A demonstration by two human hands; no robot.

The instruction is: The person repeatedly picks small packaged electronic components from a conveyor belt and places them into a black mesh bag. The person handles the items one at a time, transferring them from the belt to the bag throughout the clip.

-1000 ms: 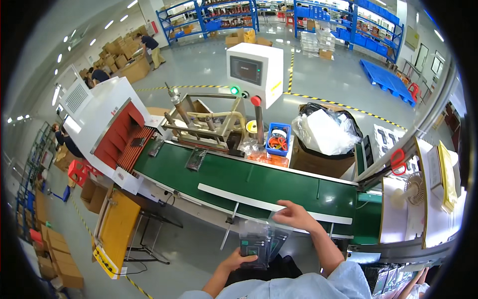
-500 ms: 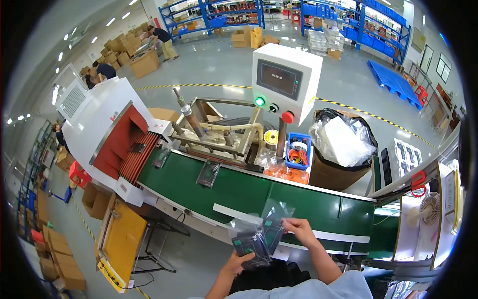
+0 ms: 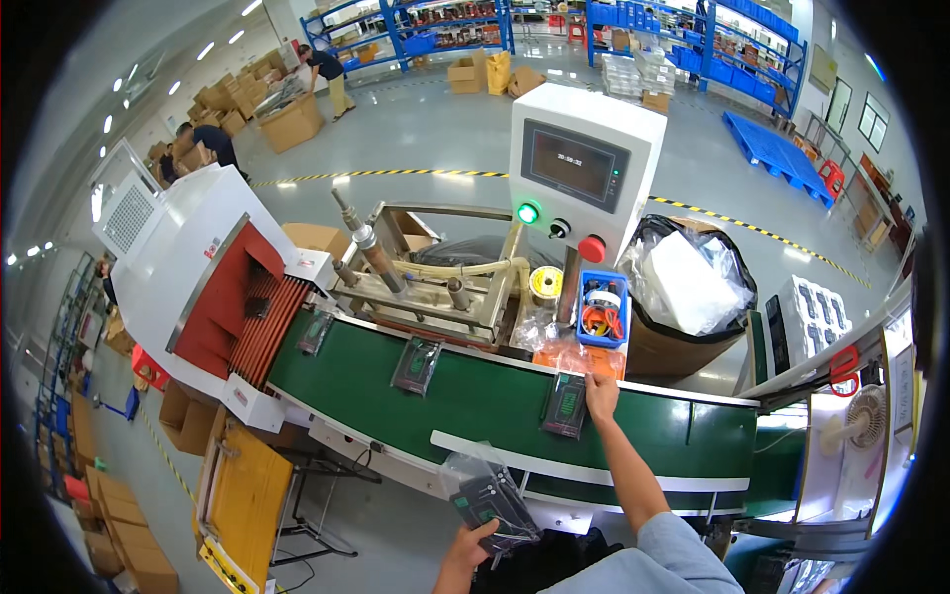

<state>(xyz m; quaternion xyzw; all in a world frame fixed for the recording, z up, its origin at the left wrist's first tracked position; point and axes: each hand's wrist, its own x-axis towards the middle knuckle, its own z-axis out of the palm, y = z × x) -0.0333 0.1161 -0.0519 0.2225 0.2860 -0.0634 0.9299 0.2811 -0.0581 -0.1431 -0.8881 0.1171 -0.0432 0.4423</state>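
Low at the front, my left hand is closed around a stack of flat black pieces in clear plastic bags. My right hand reaches out over the green conveyor belt, its fingers closed on the far right edge of a bagged black piece with a green patch. That piece lies on or just above the belt; I cannot tell which. Further left on the belt lie a second bagged piece and a third, spaced apart.
A white tunnel machine with red flaps stands over the belt's left end. Behind the belt are a metal frame, a control box, a blue tool bin and a lined waste carton. A yellow board stands at left.
My right hand has carried one bagged piece from beside the stack forward onto the belt area. My left hand keeps the remaining stack low in front. The view has shifted slightly.
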